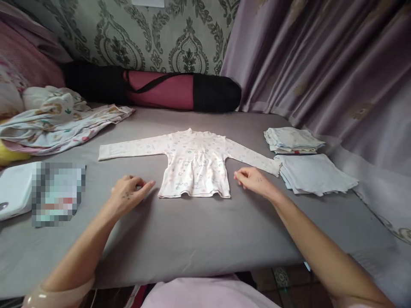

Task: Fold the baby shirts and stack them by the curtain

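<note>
Off-white shirt [196, 164] lies spread, its tiny print unclear.

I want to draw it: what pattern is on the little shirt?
The shirt is pale with small scattered prints, best seen in the head view.

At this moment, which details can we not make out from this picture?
In the head view:
Printed long-sleeved shirt: underside, hidden by its upper side.
Folded clothes: inner layers, hidden by outer folds.
Flat item at left: surface, hidden by pixelation.
White object: left end, cut off by picture edge.
</note>
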Demonstrator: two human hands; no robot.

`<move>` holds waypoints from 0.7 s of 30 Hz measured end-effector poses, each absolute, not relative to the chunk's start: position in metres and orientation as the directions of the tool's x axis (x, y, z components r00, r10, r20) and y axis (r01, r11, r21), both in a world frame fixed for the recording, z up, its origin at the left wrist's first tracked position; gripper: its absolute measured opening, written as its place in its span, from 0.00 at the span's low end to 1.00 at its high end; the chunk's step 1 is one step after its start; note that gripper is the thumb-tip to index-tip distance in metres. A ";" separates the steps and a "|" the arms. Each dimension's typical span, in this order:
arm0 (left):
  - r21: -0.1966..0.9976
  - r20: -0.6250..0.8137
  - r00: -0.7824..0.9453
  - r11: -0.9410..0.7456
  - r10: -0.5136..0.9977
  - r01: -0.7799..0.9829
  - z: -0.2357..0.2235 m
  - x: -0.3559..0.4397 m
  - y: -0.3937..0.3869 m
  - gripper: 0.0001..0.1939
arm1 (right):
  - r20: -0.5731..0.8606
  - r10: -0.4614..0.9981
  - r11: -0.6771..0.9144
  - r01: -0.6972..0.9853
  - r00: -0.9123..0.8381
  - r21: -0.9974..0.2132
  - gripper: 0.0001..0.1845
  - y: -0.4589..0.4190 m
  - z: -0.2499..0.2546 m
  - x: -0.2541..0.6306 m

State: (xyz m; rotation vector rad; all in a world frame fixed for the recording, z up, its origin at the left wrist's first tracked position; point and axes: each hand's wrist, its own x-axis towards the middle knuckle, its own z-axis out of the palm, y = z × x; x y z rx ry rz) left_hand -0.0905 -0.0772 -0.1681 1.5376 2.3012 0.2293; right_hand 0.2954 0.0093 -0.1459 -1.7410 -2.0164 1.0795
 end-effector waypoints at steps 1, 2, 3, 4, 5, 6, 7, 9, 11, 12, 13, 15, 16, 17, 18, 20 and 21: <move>0.353 -0.206 -0.323 0.378 0.924 0.856 -0.168 -0.085 -0.083 0.25 | -0.274 0.929 0.022 0.777 -0.249 -0.629 0.18 -0.001 -0.148 0.299; 0.372 -0.207 -0.309 0.366 0.928 0.853 -0.168 -0.079 -0.087 0.26 | -0.277 0.927 0.049 0.817 -0.251 -0.575 0.19 -0.010 -0.149 0.298; 0.383 -0.210 -0.304 0.364 0.929 0.849 -0.167 -0.073 -0.090 0.26 | -0.275 0.929 0.073 0.853 -0.246 -0.517 0.20 -0.017 -0.150 0.296; 0.386 -0.215 -0.307 0.370 0.927 0.845 -0.167 -0.066 -0.092 0.26 | -0.273 0.934 0.085 0.883 -0.233 -0.461 0.21 -0.023 -0.149 0.291; 0.382 -0.220 -0.320 0.383 0.921 0.841 -0.166 -0.060 -0.092 0.26 | -0.273 0.938 0.085 0.907 -0.212 -0.411 0.21 -0.028 -0.148 0.286; 0.374 -0.221 -0.339 0.401 0.914 0.837 -0.165 -0.054 -0.092 0.25 | -0.277 0.942 0.077 0.926 -0.189 -0.370 0.20 -0.031 -0.146 0.281; 0.367 -0.216 -0.359 0.416 0.908 0.832 -0.164 -0.048 -0.092 0.24 | -0.282 0.944 0.068 0.938 -0.170 -0.340 0.20 -0.033 -0.144 0.276; 0.371 -0.199 -0.374 0.422 0.906 0.827 -0.163 -0.040 -0.091 0.22 | -0.295 0.941 0.071 0.947 -0.168 -0.313 0.19 -0.035 -0.141 0.269; 0.394 -0.193 -0.355 0.404 0.914 0.825 -0.163 -0.035 -0.090 0.20 | -0.303 0.933 0.092 0.941 -0.195 -0.325 0.17 -0.035 -0.139 0.266; 0.411 -0.191 -0.344 0.393 0.919 0.823 -0.163 -0.034 -0.090 0.20 | -0.305 0.929 0.100 0.936 -0.210 -0.339 0.16 -0.034 -0.139 0.265; 0.432 -0.187 -0.332 0.381 0.925 0.818 -0.162 -0.034 -0.090 0.19 | -0.304 0.926 0.107 0.928 -0.224 -0.356 0.15 -0.034 -0.140 0.265; 0.490 -0.199 -0.307 0.365 0.931 0.791 -0.160 -0.036 -0.090 0.20 | -0.290 0.925 0.117 0.911 -0.244 -0.395 0.12 -0.032 -0.141 0.266; 0.529 -0.219 -0.293 0.365 0.931 0.766 -0.158 -0.038 -0.091 0.22 | -0.278 0.928 0.118 0.903 -0.248 -0.413 0.11 -0.031 -0.142 0.268; 0.566 -0.244 -0.280 0.371 0.929 0.737 -0.157 -0.041 -0.091 0.23 | -0.270 0.931 0.111 0.895 -0.246 -0.433 0.11 -0.029 -0.143 0.270; 0.596 -0.263 -0.273 0.378 0.925 0.708 -0.155 -0.043 -0.092 0.24 | -0.275 0.931 0.093 0.885 -0.239 -0.456 0.10 -0.027 -0.144 0.274; 0.634 -0.270 -0.281 0.390 0.921 0.668 -0.152 -0.050 -0.092 0.25 | -0.317 0.922 0.025 0.853 -0.220 -0.521 0.09 -0.023 -0.146 0.281; 0.645 -0.259 -0.289 0.388 0.922 0.658 -0.152 -0.053 -0.093 0.25 | -0.346 0.914 -0.018 0.827 -0.215 -0.562 0.09 -0.021 -0.147 0.286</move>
